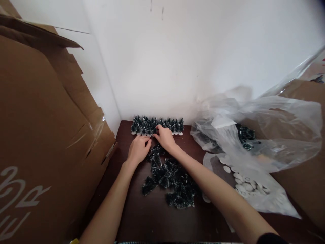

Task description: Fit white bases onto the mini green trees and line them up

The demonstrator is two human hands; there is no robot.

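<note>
Rows of miniature snow-tipped pine trees (143, 129) stand upright on white round bases at the back of the dark table, against the wall. At the front of these rows, my right hand (165, 138) pinches a miniature tree, mostly hidden by the fingers. Close beside it on the left, my left hand (137, 148) has its fingers drawn together near the front bases; whatever they hold is hidden. Below both hands, a loose pile of miniature trees without bases (165, 173) lies on the table, several on their sides.
A large cardboard box (45, 128) rises along the left side. On the right, a clear plastic bag (284, 135) with more dark trees lies by another cardboard box (297, 186). Another plastic bag holds white round bases (247, 184). A white wall (157, 67) closes off the back.
</note>
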